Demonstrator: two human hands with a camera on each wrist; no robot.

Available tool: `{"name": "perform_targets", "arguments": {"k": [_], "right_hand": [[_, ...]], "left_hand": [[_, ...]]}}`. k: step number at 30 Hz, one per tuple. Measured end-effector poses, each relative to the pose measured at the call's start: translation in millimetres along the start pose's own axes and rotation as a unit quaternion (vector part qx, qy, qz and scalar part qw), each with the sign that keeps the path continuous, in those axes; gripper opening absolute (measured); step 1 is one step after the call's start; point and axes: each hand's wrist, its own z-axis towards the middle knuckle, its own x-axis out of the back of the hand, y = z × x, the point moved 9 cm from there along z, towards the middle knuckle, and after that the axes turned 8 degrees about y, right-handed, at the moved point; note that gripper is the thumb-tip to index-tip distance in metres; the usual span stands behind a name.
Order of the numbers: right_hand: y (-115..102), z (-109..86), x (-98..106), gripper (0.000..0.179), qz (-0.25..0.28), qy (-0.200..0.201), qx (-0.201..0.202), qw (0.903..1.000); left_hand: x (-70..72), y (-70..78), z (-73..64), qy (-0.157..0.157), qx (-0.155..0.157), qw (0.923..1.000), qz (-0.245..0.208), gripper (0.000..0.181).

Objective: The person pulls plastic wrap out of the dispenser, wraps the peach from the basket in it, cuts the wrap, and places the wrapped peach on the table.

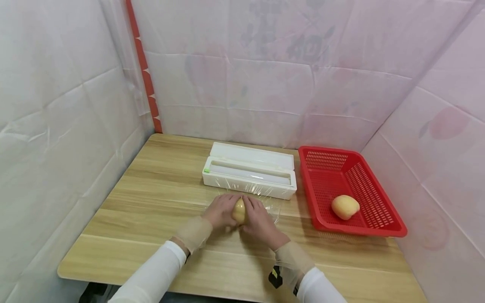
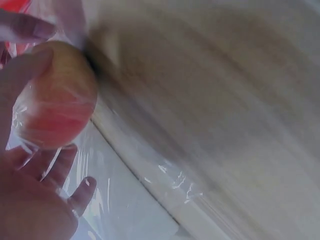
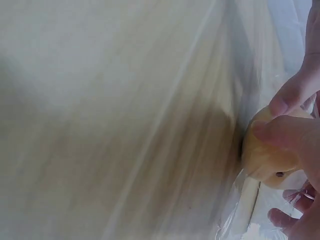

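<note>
A yellow peach [image 1: 239, 211] with a red blush sits between both hands over the table. Clear cling film [image 2: 55, 117] lies stretched over its surface. My left hand [image 1: 222, 211] grips it from the left, thumb on its near side and fingers spread beneath the film in the left wrist view. From the right, my right hand [image 1: 261, 221] holds the same peach, and the two thumbs meet near its top in the right wrist view. The film runs from the peach toward a white cling film box [image 1: 248, 188], whose lid stands open with the roll inside.
To the right stands a red plastic basket [image 1: 310, 185] with another yellow peach [image 1: 345, 207] in it. The wooden table [image 1: 151, 202] is enclosed by pale sheet walls at the back and sides. The box stands just beyond the hands.
</note>
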Motion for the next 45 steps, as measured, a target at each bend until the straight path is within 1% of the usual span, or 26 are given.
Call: {"name": "perform_targets", "arguments": {"k": [1,5,8,10,12,13,14,16,18,20,22,24,26,29,32,35,37,40,42,45], "right_hand": [[2,2.0,-2,0.098,0.003,-0.006,-0.003,1.0000],[11,8.7,-7,0.097,0.014,-0.034,-0.024,0.9990],[17,13.1,-11,0.094,0.028,-0.058,-0.042,0.9971],[20,16.4,-14,0.093,0.033,-0.075,-0.051,0.9953],[22,19.7,-16,0.091,0.035,-0.089,-0.055,0.9939],[23,21.4,-16,0.090,0.036,-0.096,-0.056,0.9931],[23,23.6,-16,0.089,0.038,-0.100,-0.055,0.9927],[25,27.4,-16,0.088,0.044,-0.110,-0.056,0.9914],[26,30.4,-17,0.087,0.052,-0.118,-0.060,0.9898],[29,33.3,-17,0.086,0.066,-0.125,-0.067,0.9878],[33,34.8,-18,0.087,0.083,-0.127,-0.078,0.9853],[35,36.1,-19,0.087,0.098,-0.121,-0.081,0.9844],[37,35.9,-19,0.085,0.101,-0.111,-0.077,0.9858],[35,32.2,-18,0.087,0.062,-0.094,-0.052,0.9923],[32,27.2,-13,0.094,0.022,-0.071,-0.031,0.9967],[27,24.8,-2,0.093,0.013,-0.036,-0.017,0.9991],[25,24.4,6,0.088,0.015,-0.012,-0.015,0.9997],[25,24.4,17,0.073,0.027,0.016,-0.025,0.9992],[26,24.4,22,0.062,0.034,0.028,-0.032,0.9985],[24,24.7,29,0.045,0.042,0.038,-0.030,0.9979]], "left_hand": [[-0.9,-1.8,1.8,-0.004,0.003,1.0000,-0.004,0.089],[-6.5,-6.5,7.5,-0.022,0.005,0.9997,0.006,0.092],[-10.0,-9.1,10.0,-0.032,0.017,0.9993,0.003,0.093],[-11.6,-11.2,11.1,-0.033,0.028,0.9991,0.002,0.093],[-12.7,-12.7,11.4,-0.029,0.031,0.9990,0.012,0.094],[-13.1,-13.2,11.3,-0.024,0.029,0.9991,0.021,0.095],[-11.8,-12.1,11.3,-0.012,0.021,0.9992,0.032,0.095],[-8.3,-8.1,10.4,0.018,-0.008,0.9982,0.057,0.097],[-3.6,-2.5,9.2,0.053,-0.043,0.9944,0.081,0.097],[1.1,2.6,8.6,0.086,-0.072,0.9886,0.100,0.094],[3.6,4.5,9.4,0.100,-0.083,0.9862,0.103,0.090],[5.2,4.3,11.8,0.101,-0.080,0.9869,0.097,0.086],[5.6,2.6,15.3,0.091,-0.069,0.9899,0.084,0.085],[4.7,0.0,21.8,0.070,-0.057,0.9929,0.077,0.081],[3.9,-1.5,29.1,0.051,-0.048,0.9948,0.074,0.077],[2.9,-3.5,33.9,0.047,-0.040,0.9954,0.073,0.079],[2.7,-4.6,33.9,0.056,-0.039,0.9953,0.068,0.080],[1.2,-6.9,29.3,0.080,-0.035,0.9947,0.055,0.079],[0.1,-8.4,24.7,0.093,-0.028,0.9947,0.034,0.079],[-0.9,-10.0,18.9,0.103,-0.014,0.9945,0.004,0.081]]}}
